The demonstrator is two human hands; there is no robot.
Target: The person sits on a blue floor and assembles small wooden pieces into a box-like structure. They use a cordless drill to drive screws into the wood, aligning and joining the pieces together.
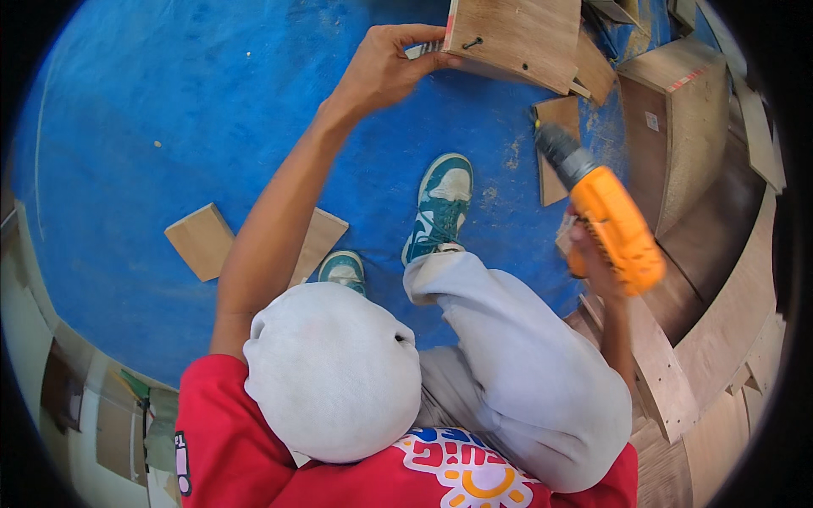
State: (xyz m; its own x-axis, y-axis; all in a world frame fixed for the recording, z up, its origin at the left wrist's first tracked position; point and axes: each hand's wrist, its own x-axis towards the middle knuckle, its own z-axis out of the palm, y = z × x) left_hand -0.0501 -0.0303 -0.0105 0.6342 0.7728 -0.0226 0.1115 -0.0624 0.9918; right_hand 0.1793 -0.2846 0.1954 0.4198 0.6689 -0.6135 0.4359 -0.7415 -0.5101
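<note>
At the top, my left hand [394, 63] pinches the left edge of a wooden box [517, 38], thumb and fingers on either side of its corner. A dark screw [472, 42] juts at a slant from the box's facing panel, and a small dark hole or screw head [525, 66] shows to its right. On the right, my right hand [591, 254] is wrapped around the handle of an orange cordless drill [616, 224]. The drill's black chuck points up and left, apart from the box. Slight motion blur covers the drill and that hand.
A thin board [557, 144] lies below the box. Two small wood pieces, one square-edged [201, 241], rest on the blue floor [127, 195] by my left arm. Larger plywood boxes [669, 127] and stacked panels [728, 296] crowd the right side. My shoes [440, 203] stand mid-floor.
</note>
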